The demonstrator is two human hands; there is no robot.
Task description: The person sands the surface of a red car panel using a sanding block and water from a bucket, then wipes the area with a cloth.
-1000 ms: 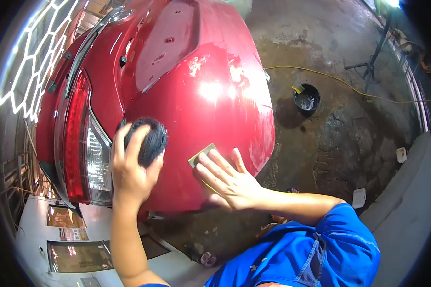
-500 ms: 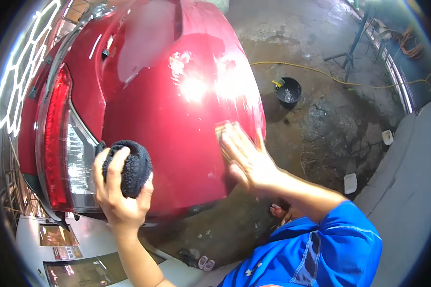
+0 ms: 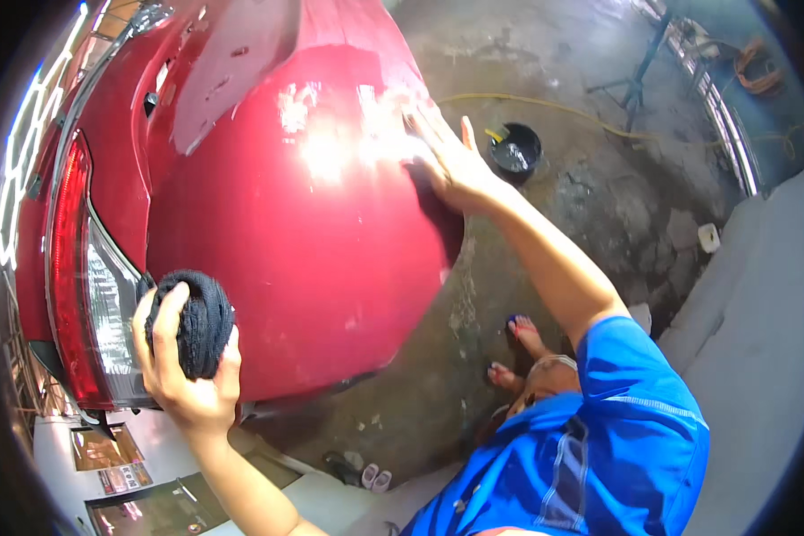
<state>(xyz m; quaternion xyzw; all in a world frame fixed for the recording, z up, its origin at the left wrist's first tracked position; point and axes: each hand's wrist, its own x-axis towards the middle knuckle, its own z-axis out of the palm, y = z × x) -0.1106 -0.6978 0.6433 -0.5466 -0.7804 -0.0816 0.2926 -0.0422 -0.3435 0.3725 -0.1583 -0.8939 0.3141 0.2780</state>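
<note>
The flat right hand (image 3: 449, 163), now farther from the tail light (image 3: 71, 277), reaches another panel area (image 3: 304, 246); left hand (image 3: 186, 384) grips black cloth (image 3: 207, 326).

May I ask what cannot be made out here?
Head view:
Anything under the right hand: hidden by it and glare.
Underside of the black cloth: hidden by cloth and left hand.
Far end of the car: cut by the top edge.
Contents of the bucket: too small.
</note>
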